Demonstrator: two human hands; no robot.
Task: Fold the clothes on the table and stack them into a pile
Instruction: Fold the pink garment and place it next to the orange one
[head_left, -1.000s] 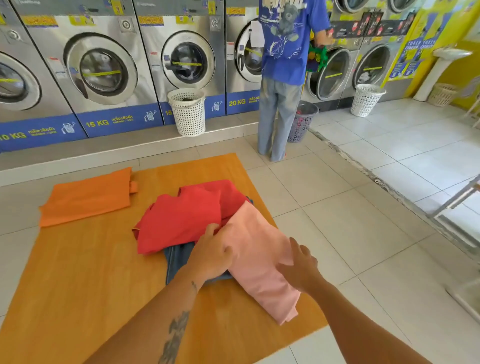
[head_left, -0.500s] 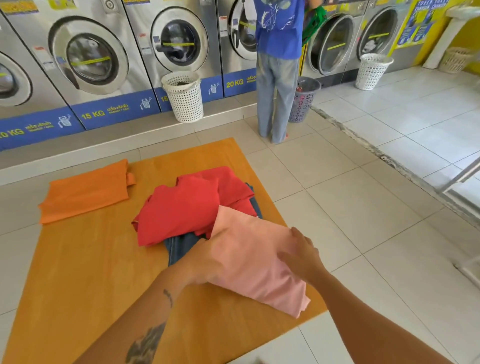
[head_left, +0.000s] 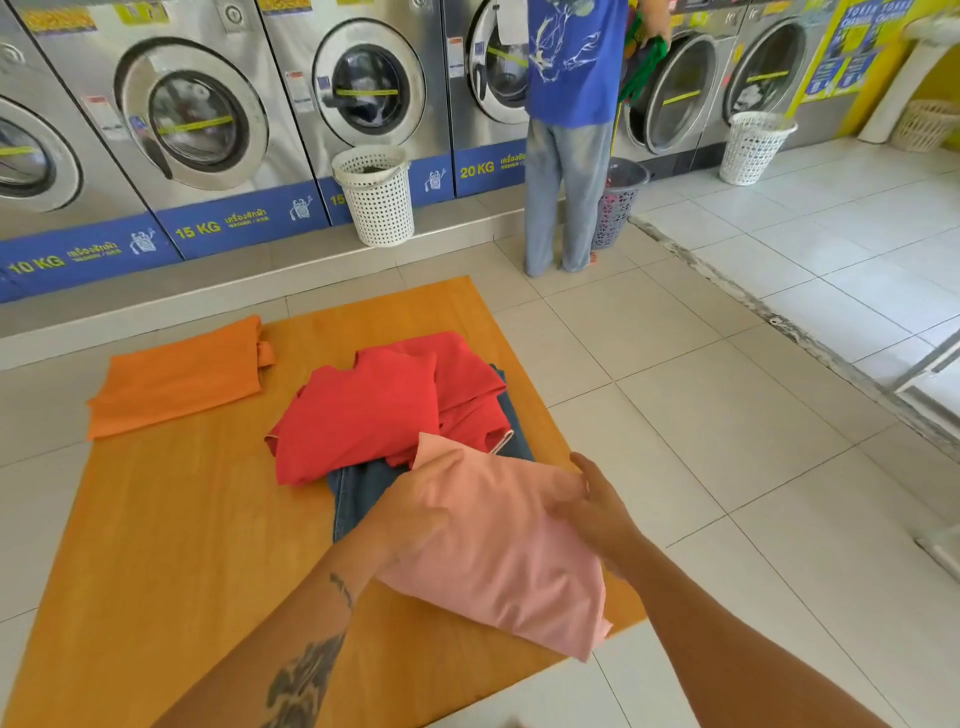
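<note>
At six o'clock on the counter (head_left: 156, 545), both hands — left hand (head_left: 415, 512), right hand (head_left: 597, 512) — now pinch the pink garment (head_left: 498, 561), turned squarer for folding.

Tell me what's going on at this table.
A person is folding laundry in a laundromat. Both hands, left hand and right hand, are on a pink garment at the table's near right edge. Red clothes lie crumpled over jeans, unfolded. One orange garment lies folded at the far left.

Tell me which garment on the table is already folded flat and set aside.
The orange garment, lying alone at the far left of the table. The red garment is crumpled over the jeans; both hands work the pink garment.
</note>
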